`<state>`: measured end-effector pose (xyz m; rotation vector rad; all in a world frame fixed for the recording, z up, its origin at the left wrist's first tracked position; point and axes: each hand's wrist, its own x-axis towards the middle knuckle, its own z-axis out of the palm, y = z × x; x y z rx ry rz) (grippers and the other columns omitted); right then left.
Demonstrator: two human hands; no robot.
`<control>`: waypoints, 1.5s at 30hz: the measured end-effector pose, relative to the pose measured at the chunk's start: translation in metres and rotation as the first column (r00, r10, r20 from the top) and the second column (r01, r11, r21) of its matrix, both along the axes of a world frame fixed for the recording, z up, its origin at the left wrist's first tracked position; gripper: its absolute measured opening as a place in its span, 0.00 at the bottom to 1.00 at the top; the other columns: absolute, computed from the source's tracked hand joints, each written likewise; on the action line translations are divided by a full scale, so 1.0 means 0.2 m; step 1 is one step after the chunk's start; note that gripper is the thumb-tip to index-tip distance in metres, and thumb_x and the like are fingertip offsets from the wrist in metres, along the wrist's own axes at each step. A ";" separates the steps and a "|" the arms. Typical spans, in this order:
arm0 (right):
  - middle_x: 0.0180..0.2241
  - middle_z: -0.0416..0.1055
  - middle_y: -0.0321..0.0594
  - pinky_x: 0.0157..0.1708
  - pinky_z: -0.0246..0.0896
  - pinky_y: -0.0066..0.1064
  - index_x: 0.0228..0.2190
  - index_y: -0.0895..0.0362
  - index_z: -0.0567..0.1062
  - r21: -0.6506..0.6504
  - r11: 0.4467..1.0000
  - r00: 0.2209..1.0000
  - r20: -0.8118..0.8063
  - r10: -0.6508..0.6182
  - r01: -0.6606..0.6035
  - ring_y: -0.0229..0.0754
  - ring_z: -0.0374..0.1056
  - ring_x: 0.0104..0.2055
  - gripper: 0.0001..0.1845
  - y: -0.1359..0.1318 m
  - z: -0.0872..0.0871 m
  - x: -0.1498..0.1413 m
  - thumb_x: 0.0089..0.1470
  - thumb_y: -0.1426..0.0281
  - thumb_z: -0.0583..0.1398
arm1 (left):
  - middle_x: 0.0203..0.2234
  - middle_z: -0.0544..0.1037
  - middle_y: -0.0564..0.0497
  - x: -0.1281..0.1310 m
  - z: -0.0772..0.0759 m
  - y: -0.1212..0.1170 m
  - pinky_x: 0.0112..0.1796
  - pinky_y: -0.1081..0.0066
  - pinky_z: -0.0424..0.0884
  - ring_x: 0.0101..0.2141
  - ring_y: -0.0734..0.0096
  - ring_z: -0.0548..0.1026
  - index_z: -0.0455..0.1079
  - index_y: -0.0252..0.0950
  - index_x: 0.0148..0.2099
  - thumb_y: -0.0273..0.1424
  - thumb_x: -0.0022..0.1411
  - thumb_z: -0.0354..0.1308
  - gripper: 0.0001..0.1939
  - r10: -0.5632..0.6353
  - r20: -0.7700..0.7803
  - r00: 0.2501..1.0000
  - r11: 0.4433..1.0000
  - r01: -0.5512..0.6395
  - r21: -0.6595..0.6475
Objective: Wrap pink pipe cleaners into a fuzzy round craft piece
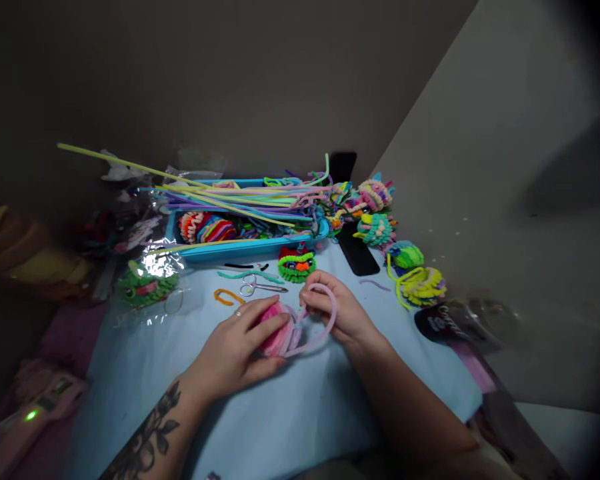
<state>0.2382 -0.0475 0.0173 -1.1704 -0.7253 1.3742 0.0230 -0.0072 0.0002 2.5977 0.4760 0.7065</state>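
My left hand (247, 340) is wrapped round a pink and lilac ball of pipe cleaners (275, 333), low over the blue cloth. From the ball a lilac pipe cleaner (334, 313) bends in a wide loop to the right. Its upper end is pinched between the thumb and fingers of my right hand (333, 303). Just beyond my hands lie small scissors (263, 287), a bent orange pipe cleaner piece (229, 294) and a teal piece (245, 275). A green and red pipe cleaner figure (297, 265) sits behind my right hand.
A blue basket (245, 250) full of pipe cleaners stands at the back. A black phone (359, 252) and several fuzzy figures (420, 287) line the right side, near a cup (440, 322). A bagged green figure (147, 288) is at left. Blue cloth (145, 373) covers the table.
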 end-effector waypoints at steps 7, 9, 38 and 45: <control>0.20 0.67 0.31 0.24 0.51 0.23 0.24 0.58 0.70 -0.008 0.987 0.986 0.040 0.160 -0.160 0.32 0.59 0.23 0.15 -0.02 0.00 -0.03 0.39 0.65 0.69 | 0.58 0.65 0.40 0.00 0.00 0.00 0.51 0.57 0.70 0.55 0.53 0.68 0.58 0.42 0.63 0.39 0.59 0.59 0.31 0.021 -0.011 1.000 1.000 -0.021 0.006; 0.20 0.65 0.30 0.23 0.51 0.23 0.23 0.58 0.71 -0.012 0.985 0.982 0.071 0.174 -0.174 0.32 0.58 0.23 0.15 -0.03 0.00 -0.03 0.38 0.64 0.70 | 0.58 0.65 0.40 0.00 0.01 0.00 0.51 0.58 0.69 0.55 0.53 0.68 0.58 0.42 0.63 0.39 0.59 0.59 0.31 0.044 -0.009 0.999 0.999 -0.044 -0.004; 0.25 0.62 0.30 0.18 0.50 0.22 0.39 0.54 0.72 0.189 0.963 0.973 0.089 -0.211 0.191 0.31 0.56 0.22 0.16 0.01 -0.08 -0.07 0.47 0.63 0.65 | 0.52 0.72 0.43 0.03 0.06 -0.03 0.51 0.62 0.68 0.50 0.58 0.71 0.64 0.37 0.56 0.38 0.57 0.60 0.25 0.204 0.098 0.974 0.742 -0.088 -0.665; 0.19 0.67 0.33 0.17 0.48 0.22 0.22 0.58 0.75 0.031 0.975 0.974 -0.067 -0.218 0.220 0.30 0.56 0.19 0.16 0.01 -0.02 -0.02 0.32 0.63 0.72 | 0.56 0.69 0.44 0.01 0.06 -0.02 0.55 0.61 0.64 0.55 0.57 0.68 0.63 0.39 0.58 0.36 0.57 0.61 0.27 0.099 0.100 0.990 0.767 -0.012 -0.641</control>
